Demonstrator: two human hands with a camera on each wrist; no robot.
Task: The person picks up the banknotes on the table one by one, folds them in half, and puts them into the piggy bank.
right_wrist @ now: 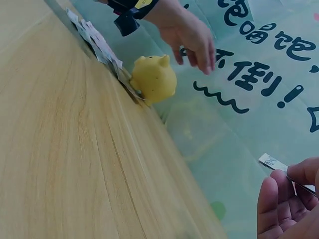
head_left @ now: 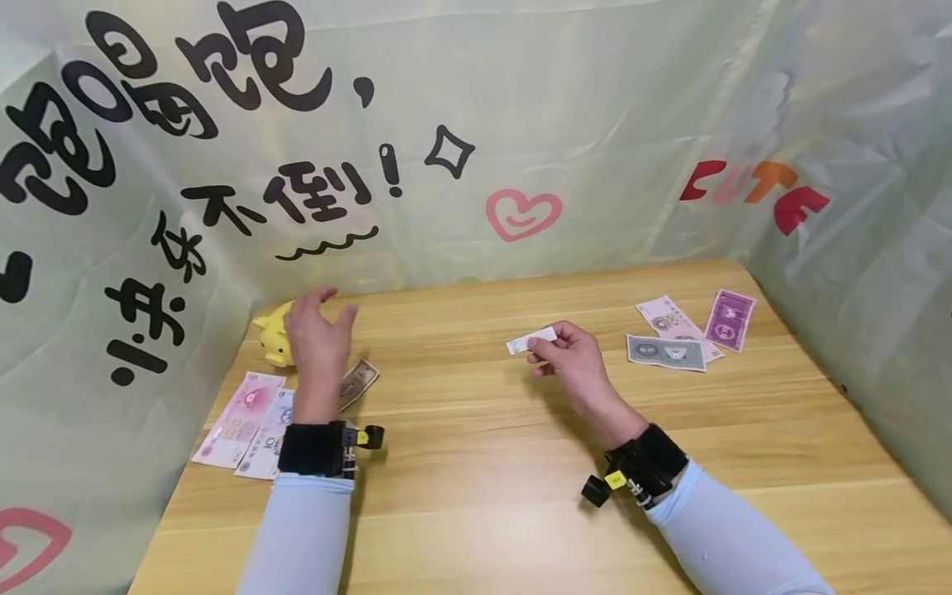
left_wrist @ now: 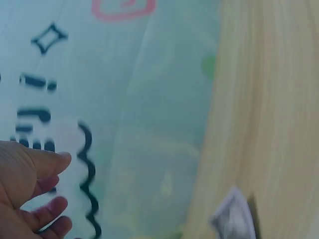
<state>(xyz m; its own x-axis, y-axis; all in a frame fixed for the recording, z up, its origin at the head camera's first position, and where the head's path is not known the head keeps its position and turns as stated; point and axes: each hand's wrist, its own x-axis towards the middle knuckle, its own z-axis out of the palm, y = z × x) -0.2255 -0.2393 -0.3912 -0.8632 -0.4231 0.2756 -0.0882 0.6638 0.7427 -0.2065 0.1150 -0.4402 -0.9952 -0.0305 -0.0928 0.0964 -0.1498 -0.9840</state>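
The left hand point(head_left: 320, 340) is raised (thumb point(head_left: 346, 321) apart); the right hand point(head_left: 576, 359) pinches, palm turned inward.

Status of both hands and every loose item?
Left hand: raised, holding nothing
Right hand: pinching white slip
White slip: held off table
Yellow piggy bank: upright
Left pink note: unfolded
Blue note: partly hidden
Brown note: partly hidden
Right pink note: partly covered
Grey note: atop right pink note
Purple note: unfolded

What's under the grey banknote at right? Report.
A pinkish banknote lies under the grey banknote; its upper-left part and lower-right corner show. The covered stretch cannot be seen.
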